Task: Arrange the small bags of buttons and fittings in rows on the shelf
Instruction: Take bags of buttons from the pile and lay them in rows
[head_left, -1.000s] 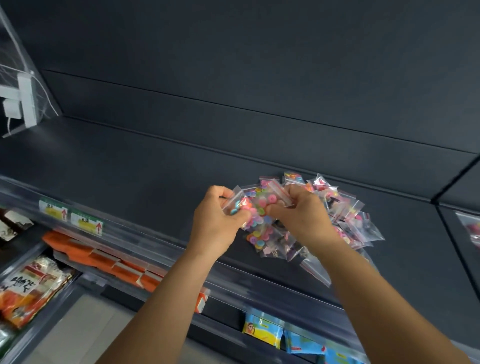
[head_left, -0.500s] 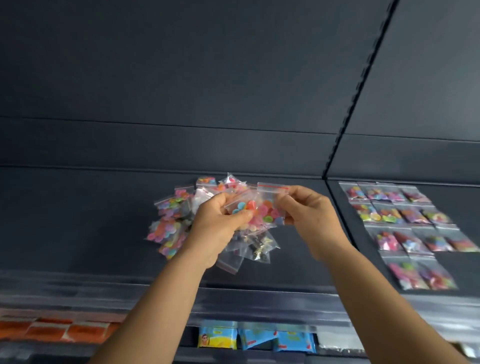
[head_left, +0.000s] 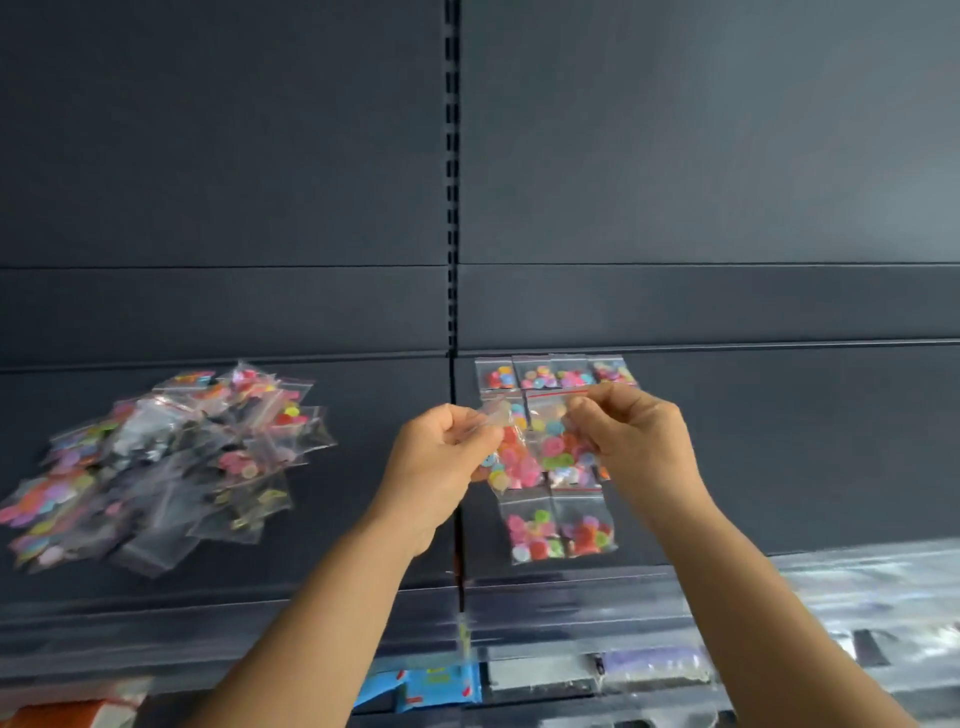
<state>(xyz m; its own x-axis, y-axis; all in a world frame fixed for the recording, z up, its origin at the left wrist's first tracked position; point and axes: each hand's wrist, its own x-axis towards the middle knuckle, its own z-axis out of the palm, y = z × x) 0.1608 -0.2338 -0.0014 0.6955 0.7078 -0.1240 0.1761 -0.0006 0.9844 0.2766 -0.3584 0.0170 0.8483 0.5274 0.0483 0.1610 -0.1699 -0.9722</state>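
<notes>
Head view, motion-blurred. I see the left hand (head_left: 441, 457) pinching a small clear zip bag of coloured buttons (head_left: 506, 460) by its upper corner, fingers curled tight. The right hand (head_left: 631, 434) pinches a second clear bag of buttons (head_left: 558, 441) at its top edge; the two bags seem to overlap. Both are held above the rows of laid-out button bags (head_left: 561, 527) on the dark grey shelf (head_left: 779, 457). A loose heap of unsorted clear bags (head_left: 166, 462) lies well apart to the left.

Single head cam, worn, wide-angle. Faces forward at dark shelf (head_left: 779, 457) and back panel (head_left: 675, 156), close range. Both forearms enter from near edge, hands mid-frame. No second view, no overlap.
</notes>
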